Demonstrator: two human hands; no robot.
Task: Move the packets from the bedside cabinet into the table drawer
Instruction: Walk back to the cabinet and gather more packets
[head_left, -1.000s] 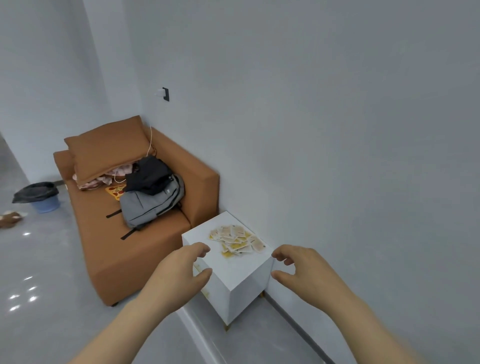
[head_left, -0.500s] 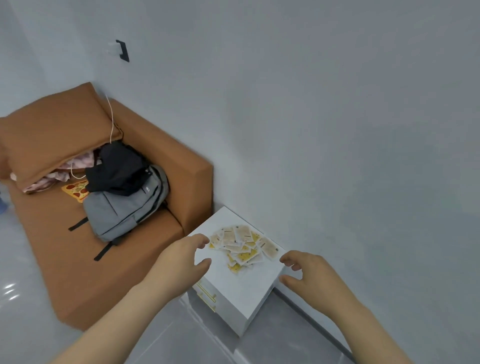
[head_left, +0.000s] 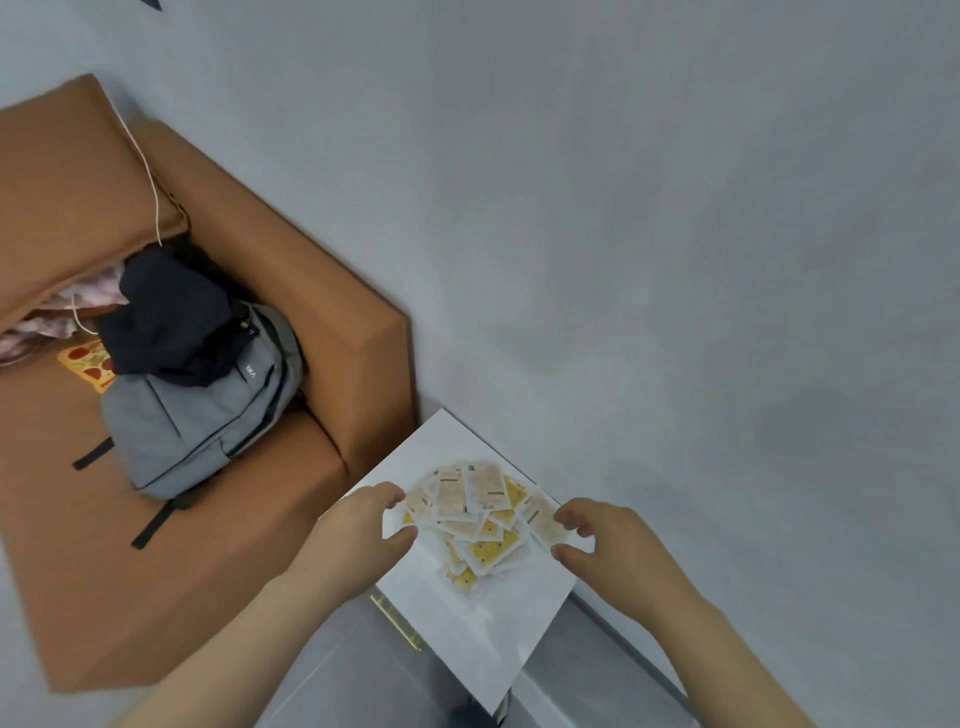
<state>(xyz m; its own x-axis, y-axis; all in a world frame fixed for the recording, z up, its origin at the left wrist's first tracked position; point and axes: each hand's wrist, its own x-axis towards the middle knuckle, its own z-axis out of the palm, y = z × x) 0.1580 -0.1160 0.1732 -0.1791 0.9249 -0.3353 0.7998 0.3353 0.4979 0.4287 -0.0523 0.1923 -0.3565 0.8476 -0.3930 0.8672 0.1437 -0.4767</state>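
**Both hands close in on the packet pile; nothing lifted yet**

The fingers (head_left: 390, 492) of the left hand (head_left: 353, 535) are half curled, thumb held apart from them in an open C at the left edge of the heap, and grip nothing. The right hand (head_left: 618, 551) mirrors it: its curved fingertips reach the rightmost packet's edge and the thumb is apart below them. I cannot tell whether they touch it, but no pinch shows.

Between the hands lies the loose pile of small white-and-yellow paper packets (head_left: 480, 512), overlapping on top of the white box-shaped bedside cabinet (head_left: 498, 629).

This looks like the first step, gathering. The next move calls for sweeping the heap together from both sides and clamping it firmly, since flat packets slip apart easily.

The cabinet's own front, with its gold handle (head_left: 396, 621), appears closed. The table drawer is out of view. A grey fabric backpack (head_left: 197, 426) sits on the orange-brown sofa (head_left: 337, 332); its contents are hidden.
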